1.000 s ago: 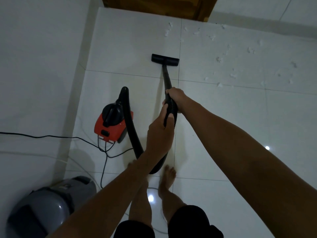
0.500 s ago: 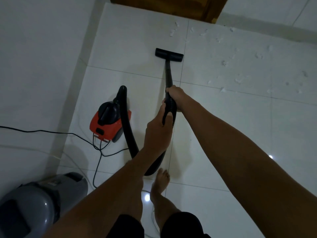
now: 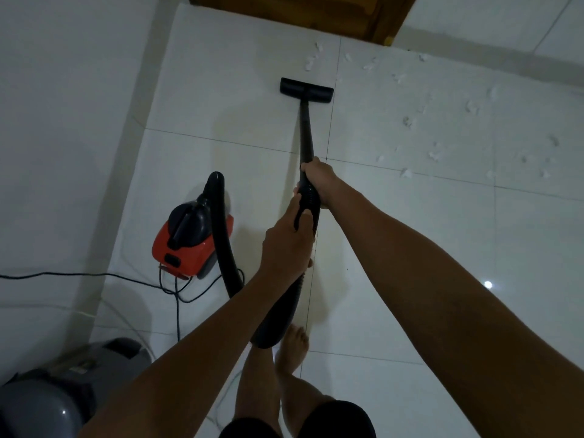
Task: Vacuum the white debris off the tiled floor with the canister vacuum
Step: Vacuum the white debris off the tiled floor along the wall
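A red and black canister vacuum (image 3: 189,238) sits on the white tiled floor (image 3: 410,248) to my left. Its black hose (image 3: 226,245) loops from the canister round to the wand (image 3: 306,134), which I hold with both hands. My right hand (image 3: 319,178) grips the wand higher up. My left hand (image 3: 286,245) grips the ribbed handle just below it. The flat black floor head (image 3: 306,89) rests on the tile ahead. White debris (image 3: 436,153) lies scattered to the right of the head, with a few bits (image 3: 311,61) just beyond it.
A black power cord (image 3: 94,275) runs from the canister left along the floor by the white wall (image 3: 63,121). A grey rounded appliance (image 3: 53,393) stands at the lower left. A brown wooden door (image 3: 300,11) closes the far end. My bare feet (image 3: 292,346) stand beneath the hose.
The floor head has slid forward along the tile toward the debris near the door, and I have stepped a little closer. Both hands keep the same grip.
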